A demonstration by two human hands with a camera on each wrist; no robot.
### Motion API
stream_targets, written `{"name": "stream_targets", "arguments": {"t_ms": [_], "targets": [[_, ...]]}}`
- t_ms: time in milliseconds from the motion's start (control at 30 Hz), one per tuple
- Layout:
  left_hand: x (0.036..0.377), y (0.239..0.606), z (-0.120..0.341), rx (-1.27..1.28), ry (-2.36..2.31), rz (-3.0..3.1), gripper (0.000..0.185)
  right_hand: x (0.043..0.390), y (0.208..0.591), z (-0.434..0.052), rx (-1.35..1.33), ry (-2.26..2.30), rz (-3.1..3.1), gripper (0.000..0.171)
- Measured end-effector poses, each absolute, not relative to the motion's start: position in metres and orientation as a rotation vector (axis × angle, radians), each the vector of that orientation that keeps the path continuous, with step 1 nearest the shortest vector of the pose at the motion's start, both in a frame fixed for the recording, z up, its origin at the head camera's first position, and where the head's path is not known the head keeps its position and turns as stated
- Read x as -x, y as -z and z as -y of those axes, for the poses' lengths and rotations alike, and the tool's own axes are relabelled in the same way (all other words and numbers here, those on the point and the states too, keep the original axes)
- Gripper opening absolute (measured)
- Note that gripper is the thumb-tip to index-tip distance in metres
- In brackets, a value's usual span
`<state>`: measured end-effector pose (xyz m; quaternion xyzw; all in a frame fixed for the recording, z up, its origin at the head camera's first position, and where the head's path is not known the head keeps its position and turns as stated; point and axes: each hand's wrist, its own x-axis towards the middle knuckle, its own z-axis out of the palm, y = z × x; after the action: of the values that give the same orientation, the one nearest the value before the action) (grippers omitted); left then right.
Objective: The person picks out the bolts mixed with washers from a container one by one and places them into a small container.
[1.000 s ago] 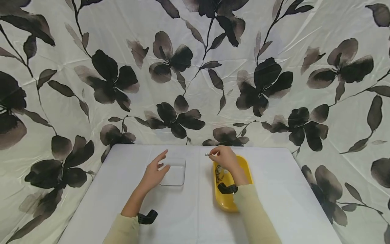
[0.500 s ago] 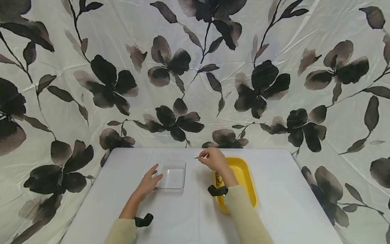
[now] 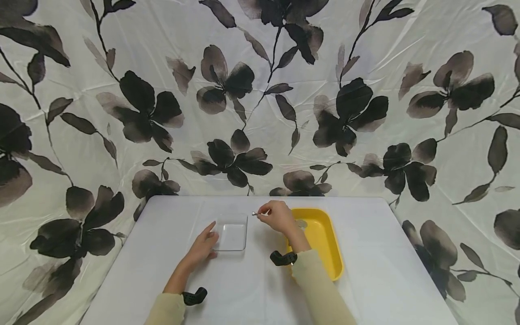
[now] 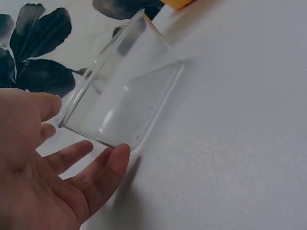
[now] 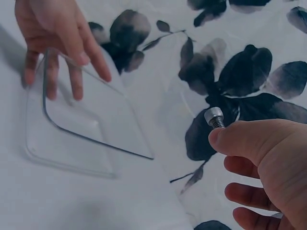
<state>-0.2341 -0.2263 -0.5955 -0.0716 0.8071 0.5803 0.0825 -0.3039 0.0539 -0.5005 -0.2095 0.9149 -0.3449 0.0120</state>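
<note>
Head view: right hand (image 3: 279,217), fingers clamping a bolt (image 5: 214,116), is nearing the clear box (image 3: 233,237); left hand (image 3: 200,248) is keeping fingers apart.

In the head view, part of the yellow tray (image 3: 323,241) is hidden from me behind the right forearm (image 3: 299,243); the round thing (image 3: 301,223) inside is too small to identify. At the right wrist, fingers (image 5: 242,194) cover the shank of the screw (image 5: 215,116).
</note>
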Motion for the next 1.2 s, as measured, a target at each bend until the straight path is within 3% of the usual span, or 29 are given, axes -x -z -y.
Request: {"name": "stream_targets", "arguments": {"t_ms": [1200], "targets": [[0.219, 0.613, 0.206, 0.087, -1.854, -2.441, 0.055, 0.288, 0.547, -0.003, 0.676, 1.189, -2.736, 0.005]]}}
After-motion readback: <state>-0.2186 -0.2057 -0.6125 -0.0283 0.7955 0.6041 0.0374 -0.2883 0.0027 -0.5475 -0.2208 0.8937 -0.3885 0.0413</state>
